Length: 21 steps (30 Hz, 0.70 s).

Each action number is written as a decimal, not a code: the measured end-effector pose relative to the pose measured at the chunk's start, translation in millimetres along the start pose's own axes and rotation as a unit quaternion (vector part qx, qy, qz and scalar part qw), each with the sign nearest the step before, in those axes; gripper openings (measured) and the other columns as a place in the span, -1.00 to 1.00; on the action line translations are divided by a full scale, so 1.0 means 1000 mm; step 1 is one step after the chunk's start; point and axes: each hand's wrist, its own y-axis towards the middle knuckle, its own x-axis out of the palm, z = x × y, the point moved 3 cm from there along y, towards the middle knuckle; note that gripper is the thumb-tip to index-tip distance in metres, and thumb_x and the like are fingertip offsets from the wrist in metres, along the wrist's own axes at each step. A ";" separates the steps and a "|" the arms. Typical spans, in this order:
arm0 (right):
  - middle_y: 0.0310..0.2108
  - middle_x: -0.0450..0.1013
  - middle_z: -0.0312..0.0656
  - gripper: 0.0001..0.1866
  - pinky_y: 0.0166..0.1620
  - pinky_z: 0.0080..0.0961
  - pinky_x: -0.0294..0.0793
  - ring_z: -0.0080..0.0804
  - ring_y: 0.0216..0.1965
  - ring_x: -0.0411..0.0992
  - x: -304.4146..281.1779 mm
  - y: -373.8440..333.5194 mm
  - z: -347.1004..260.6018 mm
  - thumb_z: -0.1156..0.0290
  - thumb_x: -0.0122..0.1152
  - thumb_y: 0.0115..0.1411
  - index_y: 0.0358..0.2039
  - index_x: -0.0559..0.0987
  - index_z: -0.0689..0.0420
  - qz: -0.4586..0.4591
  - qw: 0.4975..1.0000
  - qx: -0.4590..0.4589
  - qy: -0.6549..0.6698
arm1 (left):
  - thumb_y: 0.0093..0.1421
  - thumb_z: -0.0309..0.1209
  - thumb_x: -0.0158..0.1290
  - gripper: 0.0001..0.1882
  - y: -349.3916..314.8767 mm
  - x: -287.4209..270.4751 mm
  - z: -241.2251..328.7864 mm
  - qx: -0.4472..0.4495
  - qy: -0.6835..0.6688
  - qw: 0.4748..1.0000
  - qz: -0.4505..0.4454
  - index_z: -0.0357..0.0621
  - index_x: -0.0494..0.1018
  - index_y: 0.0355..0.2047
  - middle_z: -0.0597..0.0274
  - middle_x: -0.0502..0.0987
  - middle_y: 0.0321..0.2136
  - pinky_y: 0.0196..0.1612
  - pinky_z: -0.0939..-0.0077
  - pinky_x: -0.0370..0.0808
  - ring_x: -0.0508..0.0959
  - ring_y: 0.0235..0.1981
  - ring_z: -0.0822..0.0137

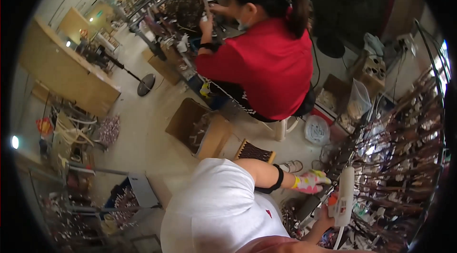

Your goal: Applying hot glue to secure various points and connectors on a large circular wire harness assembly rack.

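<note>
One white gun-shaped tool (346, 193), likely light, rigid and best taken by its handle, sits near the brown strands (400, 189), gripped by the right hand (324, 220), while whether the gloved left hand's (312, 182) fingers grip anything beside those strands, I cannot tell.

One wide fisheye view from head height, downward, close above the white shirt (214, 205), floor (138, 131) farther off.

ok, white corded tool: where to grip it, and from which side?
Probably low on the white corded tool, from the picture's left, where the right hand holds it: its long body runs up the picture and the cord leaves the lower end, so leave that end clear.
</note>
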 end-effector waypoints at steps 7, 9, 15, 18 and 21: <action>-0.05 0.42 -0.13 -0.44 -0.18 -0.57 0.42 -0.42 -0.15 0.42 -0.028 0.018 0.014 0.61 0.20 0.01 0.08 0.34 0.33 0.051 0.998 0.007 -0.038 | 0.03 -0.15 0.07 -0.38 0.021 0.043 0.023 0.032 -0.042 0.981 -0.187 0.00 0.32 0.13 0.07 0.49 -0.06 0.06 0.26 0.33 0.43 0.02 0.06; -0.04 0.41 -0.12 -0.43 -0.16 -0.54 0.42 -0.41 -0.14 0.42 -0.034 0.016 0.018 0.60 0.22 0.00 0.07 0.34 0.34 0.056 0.997 0.012 -0.045 | 0.03 -0.18 0.07 -0.39 0.015 0.031 0.034 0.014 -0.130 0.966 -0.222 -0.03 0.32 0.13 0.09 0.52 -0.12 -0.03 0.30 0.38 0.47 -0.07 0.13; -0.06 0.40 -0.09 -0.43 -0.10 -0.48 0.42 -0.38 -0.15 0.41 -0.024 0.007 0.012 0.59 0.23 0.01 0.08 0.33 0.35 0.058 0.997 0.045 0.012 | -0.01 -0.30 0.13 -0.54 0.013 0.023 0.045 -0.045 -0.295 0.916 -0.268 -0.02 0.42 -0.04 0.17 0.57 -0.35 -0.29 0.38 0.46 0.57 -0.30 0.25; -0.08 0.40 -0.11 -0.42 -0.12 -0.48 0.43 -0.38 -0.17 0.41 -0.022 0.002 0.008 0.59 0.24 0.00 0.07 0.33 0.35 0.085 0.995 0.056 -0.024 | 0.01 -0.28 0.11 -0.66 0.008 0.025 0.041 -0.020 -0.289 0.937 -0.192 -0.02 0.47 -0.16 0.17 0.56 -0.40 -0.28 0.38 0.44 0.56 -0.32 0.25; -0.11 0.41 -0.15 -0.40 -0.17 -0.49 0.44 -0.39 -0.21 0.41 -0.029 -0.006 0.011 0.55 0.28 -0.02 0.08 0.33 0.32 0.096 0.995 0.035 -0.002 | 0.09 -0.23 0.07 -0.71 0.010 0.003 0.055 -0.023 -0.229 0.964 -0.137 -0.10 0.47 -0.23 0.10 0.53 -0.39 -0.28 0.37 0.42 0.55 -0.33 0.23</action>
